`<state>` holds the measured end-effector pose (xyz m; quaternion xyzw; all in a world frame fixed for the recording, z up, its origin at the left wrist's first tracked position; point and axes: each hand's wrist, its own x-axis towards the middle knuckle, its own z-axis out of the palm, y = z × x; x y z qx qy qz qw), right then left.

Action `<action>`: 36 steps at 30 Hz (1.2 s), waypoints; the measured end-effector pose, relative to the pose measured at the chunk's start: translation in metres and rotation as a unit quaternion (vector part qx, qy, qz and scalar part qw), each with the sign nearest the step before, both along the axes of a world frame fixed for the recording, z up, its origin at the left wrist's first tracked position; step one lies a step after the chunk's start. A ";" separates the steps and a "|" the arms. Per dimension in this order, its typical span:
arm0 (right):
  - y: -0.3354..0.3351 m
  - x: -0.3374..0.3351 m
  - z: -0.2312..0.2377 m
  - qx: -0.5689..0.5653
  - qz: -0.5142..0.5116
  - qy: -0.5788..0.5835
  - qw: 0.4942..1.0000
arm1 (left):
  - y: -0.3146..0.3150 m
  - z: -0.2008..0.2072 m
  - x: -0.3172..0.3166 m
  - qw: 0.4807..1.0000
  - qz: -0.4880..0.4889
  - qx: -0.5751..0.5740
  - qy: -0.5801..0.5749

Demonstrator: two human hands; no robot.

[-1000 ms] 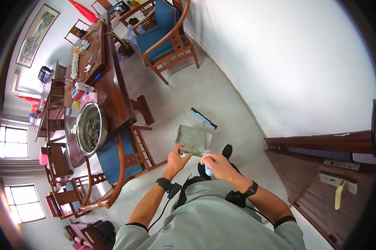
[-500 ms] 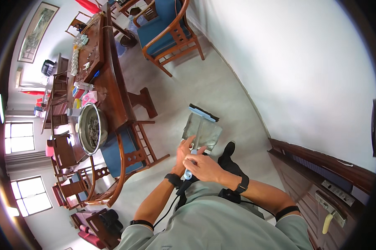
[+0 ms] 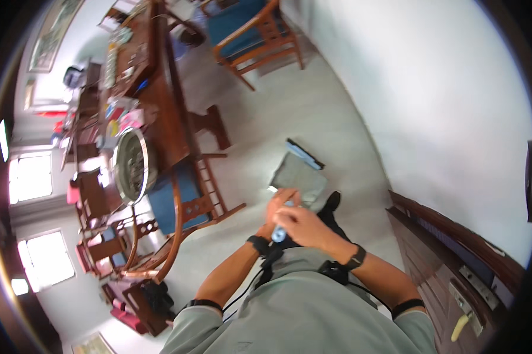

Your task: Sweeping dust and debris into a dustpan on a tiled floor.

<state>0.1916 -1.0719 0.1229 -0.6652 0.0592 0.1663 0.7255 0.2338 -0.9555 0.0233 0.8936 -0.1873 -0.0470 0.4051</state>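
Now, hands: two — right hand [image 3: 304,227] and left hand [image 3: 279,207] both closed round one blue-handled squeegee [image 3: 304,154]
Floor: pale tiles [image 3: 260,130]
Room: long wooden table [image 3: 159,100], two blue-cushioned chairs [image 3: 177,203]

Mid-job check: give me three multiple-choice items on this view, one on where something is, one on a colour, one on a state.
1. Where does the grey cloth pad of the cleaning tool lie?
A. On the wooden table
B. Over the pale floor, just beyond the hands
C. On the blue chair seat

2. What colour is the end of the tool handle that shows at the right hand?
A. Light blue
B. Red
C. Yellow

3. How do the two hands stand to the handle?
A. Both hang free at the sides
B. Only the left hand is near it
C. Both are closed around it, close together

Answers:
1 B: the pad shows against the floor ahead of the hands, clear of the table.
2 A: a light blue tip shows below the right hand's fingers.
3 C: both hands meet on the handle in front of the body.
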 end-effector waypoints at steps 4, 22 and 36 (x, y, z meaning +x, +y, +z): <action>-0.018 -0.001 0.003 0.051 -0.042 0.025 0.998 | 0.008 0.006 0.015 0.994 -0.090 0.000 0.066; -0.117 -0.106 -0.043 -0.087 -0.270 0.179 0.942 | 0.053 0.015 0.026 0.998 0.015 -0.049 0.034; -0.140 -0.182 -0.022 -0.255 -0.527 -0.032 0.810 | 0.088 -0.033 0.074 0.994 -0.063 -0.014 0.088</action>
